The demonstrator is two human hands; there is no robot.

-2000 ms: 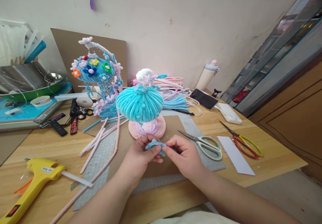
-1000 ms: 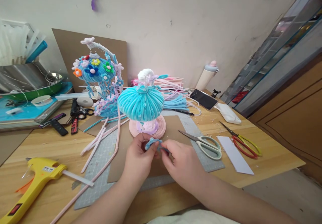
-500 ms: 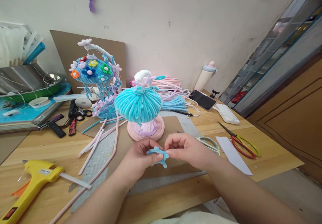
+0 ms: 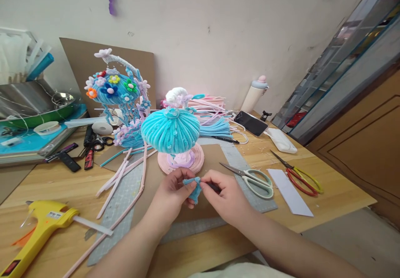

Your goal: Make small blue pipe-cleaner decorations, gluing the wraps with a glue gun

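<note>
Between my two hands is a small bent piece of light-blue pipe cleaner. My left hand pinches it with thumb and fingers. The fingertips of my right hand are closed on its upper right end. Just beyond my hands stands a lamp-shaped piece with a turquoise ribbed shade and a round pink base. Brown cardboard lies under my hands, on top of a grey cutting mat.
Left are a yellow glue gun and pink pipe cleaners. Right lie white-handled scissors, a white strip and red-and-yellow-handled scissors. A flower-covered blue lamp piece, a phone and a bottle stand behind.
The blue piece has turned in my fingers and looks more folded. My right hand has shifted left and down, uncovering the white-handled scissors.
</note>
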